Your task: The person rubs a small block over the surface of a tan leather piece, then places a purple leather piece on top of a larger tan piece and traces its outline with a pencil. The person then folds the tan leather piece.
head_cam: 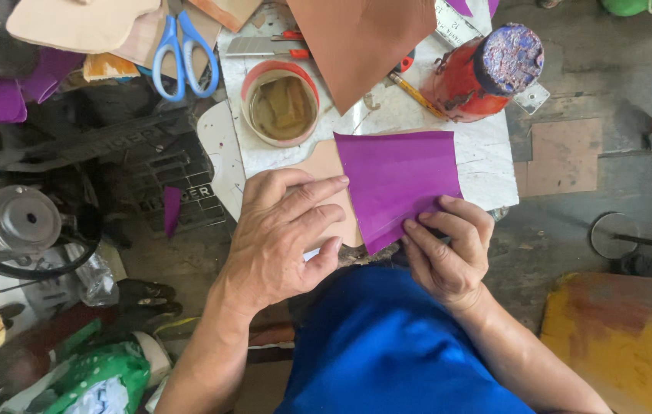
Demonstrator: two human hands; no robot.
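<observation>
Purple leather piece (396,180) lies at the centre of the frame on a white marble tabletop (487,165), overlapping a tan leather piece (326,165) under it. The left hand (284,234) presses flat, fingers spread, on the tan piece at the purple edge. The right hand (449,249) pinches the purple piece's lower right edge between thumb and fingers. Above sit a round tin of glue (280,103), blue-handled scissors (182,54) and a red paint-crusted can (483,73).
</observation>
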